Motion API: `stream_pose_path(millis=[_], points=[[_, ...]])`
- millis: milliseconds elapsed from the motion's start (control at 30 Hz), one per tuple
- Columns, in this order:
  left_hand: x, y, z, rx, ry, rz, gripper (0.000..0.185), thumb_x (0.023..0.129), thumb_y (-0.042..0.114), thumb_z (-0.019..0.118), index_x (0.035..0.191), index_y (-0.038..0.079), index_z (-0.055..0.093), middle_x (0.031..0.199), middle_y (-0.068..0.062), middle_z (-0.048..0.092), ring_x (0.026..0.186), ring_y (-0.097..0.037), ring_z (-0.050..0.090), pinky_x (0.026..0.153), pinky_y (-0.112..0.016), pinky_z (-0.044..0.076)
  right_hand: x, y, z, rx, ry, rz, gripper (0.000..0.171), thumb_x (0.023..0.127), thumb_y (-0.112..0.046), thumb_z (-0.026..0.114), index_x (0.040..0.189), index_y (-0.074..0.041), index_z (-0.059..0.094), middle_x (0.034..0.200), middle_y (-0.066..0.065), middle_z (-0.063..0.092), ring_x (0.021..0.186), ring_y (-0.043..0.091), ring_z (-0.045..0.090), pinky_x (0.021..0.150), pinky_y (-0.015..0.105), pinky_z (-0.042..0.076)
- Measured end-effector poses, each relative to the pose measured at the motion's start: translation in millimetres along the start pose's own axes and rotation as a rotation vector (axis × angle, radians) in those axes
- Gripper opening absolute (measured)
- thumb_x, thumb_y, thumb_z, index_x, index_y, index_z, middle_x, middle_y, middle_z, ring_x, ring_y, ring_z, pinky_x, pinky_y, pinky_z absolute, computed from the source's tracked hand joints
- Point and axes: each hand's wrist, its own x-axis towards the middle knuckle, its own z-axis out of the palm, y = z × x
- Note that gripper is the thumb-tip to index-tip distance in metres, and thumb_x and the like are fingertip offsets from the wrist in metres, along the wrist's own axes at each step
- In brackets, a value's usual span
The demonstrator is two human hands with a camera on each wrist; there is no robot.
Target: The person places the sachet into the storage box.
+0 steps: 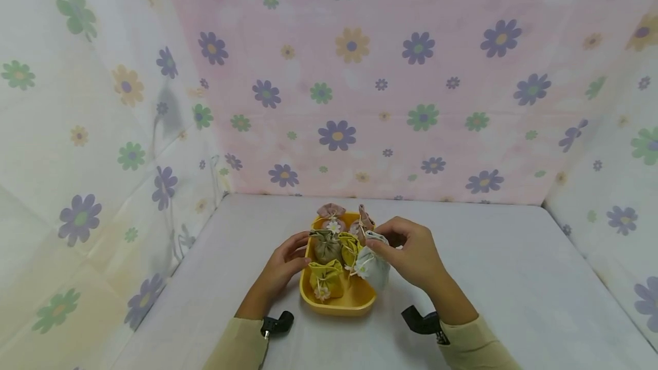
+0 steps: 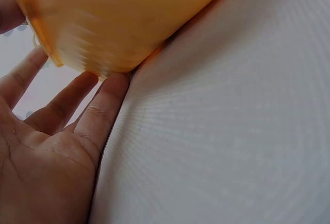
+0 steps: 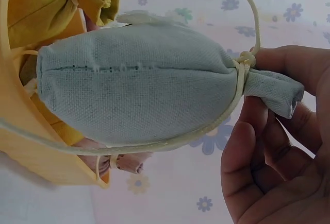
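My right hand (image 1: 415, 251) pinches the gathered neck of a pale blue-green drawstring pouch (image 1: 379, 270) over the right side of a yellow tray (image 1: 339, 310). In the right wrist view the pouch (image 3: 144, 87) looks plump, with a cream cord tied round its neck and a loop hanging loose. My left hand (image 1: 281, 267) touches the tray's left side. The left wrist view shows its extended fingers against the outer wall of the tray (image 2: 113, 23). Inside the tray sit a yellow pouch (image 1: 329, 280), an olive pouch (image 1: 327, 249) and another yellow pouch (image 1: 349, 247).
Two pinkish pouches, one on the left (image 1: 330, 211) and one on the right (image 1: 362, 224), sit at the tray's far end. A white-covered table (image 1: 514, 278) lies beneath. Flower-printed cloth (image 1: 380, 107) stands behind and at both sides.
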Motion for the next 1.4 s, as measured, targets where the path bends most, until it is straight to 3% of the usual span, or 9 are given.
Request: stream_pose_path(millis=[367, 800, 1400], points=[[0.7, 0.9, 2.0, 0.001, -0.001, -0.003, 0.061, 0.094, 0.014, 0.069, 0.149, 0.031, 0.051, 0.155, 0.000, 0.051, 0.144, -0.028, 0.050, 0.116, -0.048, 0.046, -1.5, 3.6, 13.2, 0.009, -0.040, 0.006, 0.011, 0.087, -0.027, 0.085, 0.094, -0.028, 0.077, 0.086, -0.009, 0.068, 0.073, 0.015, 0.064, 0.065, 0.027, 0.059], [1.1, -1.7, -1.0, -0.008, -0.006, 0.017, 0.061, 0.095, 0.014, 0.069, 0.151, 0.027, 0.049, 0.157, -0.006, 0.049, 0.144, -0.032, 0.049, 0.115, -0.047, 0.047, -1.1, 13.0, 26.0, -0.072, -0.125, -0.010, 0.010, 0.087, -0.030, 0.084, 0.093, -0.030, 0.076, 0.083, -0.012, 0.065, 0.070, 0.013, 0.058, 0.058, 0.026, 0.053], [-1.9, 1.0, 0.9, 0.007, 0.005, -0.019, 0.060, 0.093, 0.019, 0.073, 0.148, 0.033, 0.051, 0.155, 0.001, 0.050, 0.144, -0.028, 0.050, 0.116, -0.049, 0.046, -4.2, 20.5, 33.1, -0.109, -0.256, 0.033, 0.008, 0.089, -0.027, 0.082, 0.091, -0.030, 0.076, 0.083, -0.014, 0.066, 0.074, 0.012, 0.063, 0.061, 0.026, 0.057]])
